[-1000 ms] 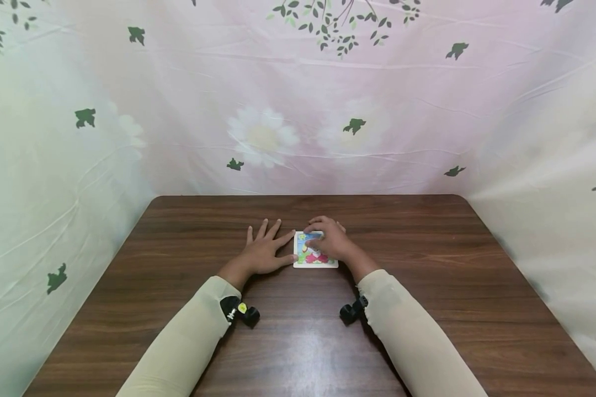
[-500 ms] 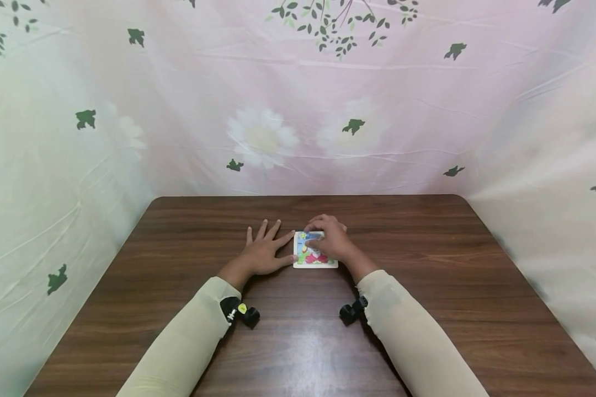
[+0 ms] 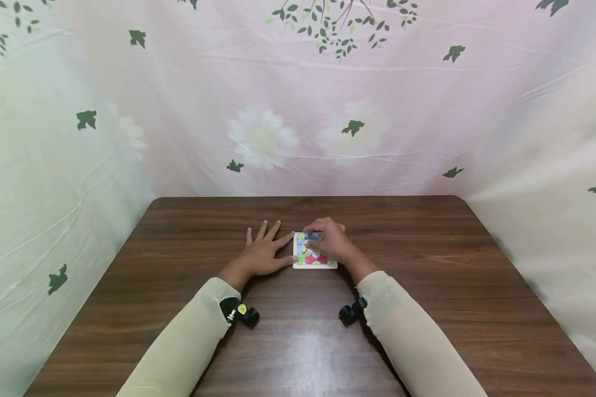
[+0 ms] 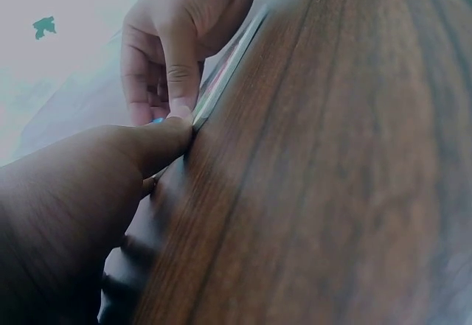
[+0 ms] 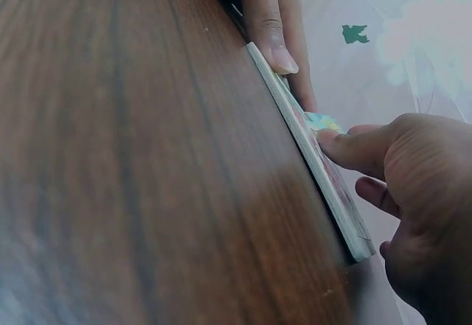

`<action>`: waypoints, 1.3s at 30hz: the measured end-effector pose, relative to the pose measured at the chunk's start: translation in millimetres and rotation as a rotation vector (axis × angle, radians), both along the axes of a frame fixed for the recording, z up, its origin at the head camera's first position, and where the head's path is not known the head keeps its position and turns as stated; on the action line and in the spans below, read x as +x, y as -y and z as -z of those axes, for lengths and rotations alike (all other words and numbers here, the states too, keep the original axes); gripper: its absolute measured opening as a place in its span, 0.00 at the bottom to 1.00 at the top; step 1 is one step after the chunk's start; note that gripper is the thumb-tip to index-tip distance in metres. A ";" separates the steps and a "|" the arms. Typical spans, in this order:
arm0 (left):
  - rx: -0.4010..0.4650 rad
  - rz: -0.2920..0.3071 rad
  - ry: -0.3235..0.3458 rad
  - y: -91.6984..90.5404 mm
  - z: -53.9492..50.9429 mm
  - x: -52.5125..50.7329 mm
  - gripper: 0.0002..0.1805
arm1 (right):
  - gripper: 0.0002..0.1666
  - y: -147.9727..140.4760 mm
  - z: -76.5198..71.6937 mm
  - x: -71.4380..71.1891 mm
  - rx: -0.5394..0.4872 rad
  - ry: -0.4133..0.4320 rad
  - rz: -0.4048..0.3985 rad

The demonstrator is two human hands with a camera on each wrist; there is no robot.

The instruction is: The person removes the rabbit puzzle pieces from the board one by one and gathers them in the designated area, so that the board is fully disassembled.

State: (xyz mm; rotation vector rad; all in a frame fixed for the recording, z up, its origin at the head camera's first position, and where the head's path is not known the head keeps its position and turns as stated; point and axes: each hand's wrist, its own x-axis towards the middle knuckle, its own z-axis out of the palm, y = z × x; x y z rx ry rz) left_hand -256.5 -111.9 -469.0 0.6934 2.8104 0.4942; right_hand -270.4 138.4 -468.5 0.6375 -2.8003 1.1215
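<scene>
Left hand point(image 3: 262, 256) with fingers spread, thumb touching the edge of a picture board point(image 3: 309, 258) flat on the wooden table point(image 3: 298, 325), right hand point(image 3: 331, 241) pinching a small colourful piece point(image 5: 321, 121) over it

Bare table point(image 3: 298, 342) gives a way through between the forearms, pinched by two wrist cameras point(image 3: 250, 317) point(image 3: 347, 315). Left hand point(image 3: 263, 255) blocks the board's point(image 3: 303, 260) left edge; right hand point(image 3: 331, 240) covers its upper right. Wide room outward of both hands; beyond them, a table strip, then cloth point(image 3: 298, 110) blocks.
</scene>
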 end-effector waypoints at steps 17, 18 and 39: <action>0.019 -0.015 -0.020 -3.9 2.6 -2.1 0.45 | 0.18 -31.4 2.1 2.0 -0.091 0.015 0.011; 0.023 -0.019 -0.022 -4.7 2.3 -2.3 0.45 | 0.18 -34.7 1.5 2.3 -0.098 0.018 0.015; -0.014 0.021 -0.207 -49.8 -8.3 48.4 0.46 | 0.16 -83.4 5.3 8.9 -0.167 0.068 0.041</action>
